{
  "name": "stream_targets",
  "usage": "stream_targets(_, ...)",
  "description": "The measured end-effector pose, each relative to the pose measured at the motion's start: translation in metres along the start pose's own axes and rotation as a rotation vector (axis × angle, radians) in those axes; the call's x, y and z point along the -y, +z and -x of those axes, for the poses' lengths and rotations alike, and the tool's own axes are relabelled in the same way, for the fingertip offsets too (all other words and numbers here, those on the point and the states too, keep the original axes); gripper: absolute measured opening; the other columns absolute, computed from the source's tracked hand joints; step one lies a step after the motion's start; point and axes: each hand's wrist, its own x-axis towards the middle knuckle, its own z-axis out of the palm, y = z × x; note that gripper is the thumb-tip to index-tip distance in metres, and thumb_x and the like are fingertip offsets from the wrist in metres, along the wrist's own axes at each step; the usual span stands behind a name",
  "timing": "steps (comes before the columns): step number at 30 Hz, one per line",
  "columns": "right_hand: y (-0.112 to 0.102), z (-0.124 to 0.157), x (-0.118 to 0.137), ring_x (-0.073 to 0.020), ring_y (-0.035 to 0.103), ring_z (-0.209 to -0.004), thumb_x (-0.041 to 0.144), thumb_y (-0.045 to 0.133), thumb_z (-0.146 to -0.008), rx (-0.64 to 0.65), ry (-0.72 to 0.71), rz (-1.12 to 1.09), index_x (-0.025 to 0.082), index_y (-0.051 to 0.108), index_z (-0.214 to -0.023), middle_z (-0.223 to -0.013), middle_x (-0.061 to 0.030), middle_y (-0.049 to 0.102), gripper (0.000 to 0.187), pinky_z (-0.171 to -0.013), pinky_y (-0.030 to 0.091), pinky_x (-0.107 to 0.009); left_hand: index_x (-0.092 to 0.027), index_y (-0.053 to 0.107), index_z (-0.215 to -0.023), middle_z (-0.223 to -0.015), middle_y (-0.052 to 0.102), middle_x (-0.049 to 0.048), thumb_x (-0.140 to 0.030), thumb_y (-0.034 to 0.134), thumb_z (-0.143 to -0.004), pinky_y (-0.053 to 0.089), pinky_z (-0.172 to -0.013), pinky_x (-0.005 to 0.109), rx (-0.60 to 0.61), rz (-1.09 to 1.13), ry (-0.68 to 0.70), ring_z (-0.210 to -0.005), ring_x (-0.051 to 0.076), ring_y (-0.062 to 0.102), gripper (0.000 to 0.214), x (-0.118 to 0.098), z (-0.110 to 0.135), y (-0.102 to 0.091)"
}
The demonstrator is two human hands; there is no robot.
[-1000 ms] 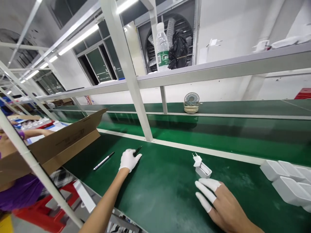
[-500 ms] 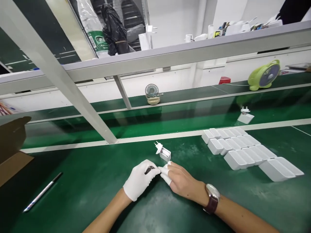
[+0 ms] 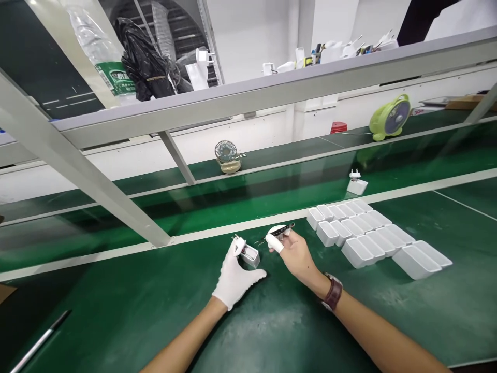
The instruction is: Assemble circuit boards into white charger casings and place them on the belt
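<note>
My left hand [image 3: 234, 282], in a white glove, is open with the thumb spread wide. Its fingertips reach the white two-pin plug head [image 3: 239, 244], though whether they touch it I cannot tell. That plug head rests against a small open white charger case [image 3: 251, 258], with something pale inside it. To the right, my right hand [image 3: 298, 253], with white finger cots and a wristwatch, is closed around dark tweezers [image 3: 282, 231]. Their thin tips point left, a short way from the case.
Rows of white open cases [image 3: 368, 241] stand to the right on the green table. Another case with a plug [image 3: 356, 185] sits beyond the pale rail. A pen [image 3: 41, 342] lies at the lower left. A slanted metal post [image 3: 116, 191] rises at the left.
My hands have come apart. The left has opened and reached toward the plug head; the right has lifted up and away, now with the tweezers. The view has shifted too.
</note>
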Motion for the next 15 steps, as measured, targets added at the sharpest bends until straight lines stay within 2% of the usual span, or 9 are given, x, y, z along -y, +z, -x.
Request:
stream_targets(3, -0.001, 0.0, 0.0, -0.0178, 0.065, -0.073, 0.048, 0.076, -0.082, -0.002, 0.01, -0.035, 0.019, 0.063, -0.097, -0.083, -0.0037, 0.069, 0.035, -0.072, 0.055, -0.034, -0.02, 0.057, -0.124, -0.103, 0.069, 0.006, -0.032, 0.086, -0.062, 0.05, -0.088, 0.04, -0.066, 0.099, -0.116, -0.092, 0.023, 0.066, 0.07, -0.009, -0.007, 0.017)
stream_targets(5, 0.0, 0.001, 0.002, -0.0171, 0.066, -0.073, 0.045, 0.076, -0.083, 0.001, 0.009, -0.061, 0.02, 0.062, -0.103, -0.082, -0.0019, 0.069, 0.035, -0.074, 0.056, -0.034, -0.018, 0.064, -0.113, -0.089, 0.069, 0.0036, -0.021, 0.085, -0.061, 0.049, -0.078, 0.033, -0.085, 0.313, -0.182, -0.077, 0.018, 0.064, 0.055, -0.012, -0.013, 0.017)
stream_targets(8, 0.002, 0.003, 0.001, -0.0167, 0.068, -0.073, 0.043, 0.073, -0.086, 0.012, 0.028, -0.1, 0.021, 0.061, -0.112, -0.08, -0.0006, 0.069, 0.036, -0.076, 0.058, -0.035, -0.015, 0.067, -0.094, -0.08, 0.067, 0.0028, -0.012, 0.084, -0.058, 0.048, -0.071, 0.028, -0.049, 0.668, -0.231, -0.071, 0.015, 0.061, 0.04, -0.012, -0.019, 0.0)
stream_targets(11, 0.006, 0.008, 0.0, -0.0185, 0.071, -0.077, 0.042, 0.072, -0.088, 0.043, 0.078, -0.128, 0.019, 0.065, -0.104, -0.085, -0.003, 0.071, 0.03, -0.079, 0.06, -0.039, -0.014, 0.066, -0.095, -0.081, 0.065, 0.0031, -0.02, 0.082, -0.068, 0.05, -0.074, 0.027, -0.04, 0.935, -0.292, -0.078, 0.016, 0.064, 0.032, -0.009, -0.016, -0.024)
stream_targets(15, 0.016, 0.021, 0.0, -0.0212, 0.074, -0.084, 0.038, 0.077, -0.085, 0.11, 0.157, -0.109, 0.02, 0.066, -0.107, -0.093, -0.0048, 0.073, 0.03, -0.087, 0.06, -0.042, -0.016, 0.064, -0.094, -0.081, 0.063, 0.0023, -0.02, 0.073, -0.082, 0.053, -0.072, 0.027, 0.032, 1.531, -0.529, -0.075, 0.014, 0.063, 0.015, -0.005, -0.003, -0.045)
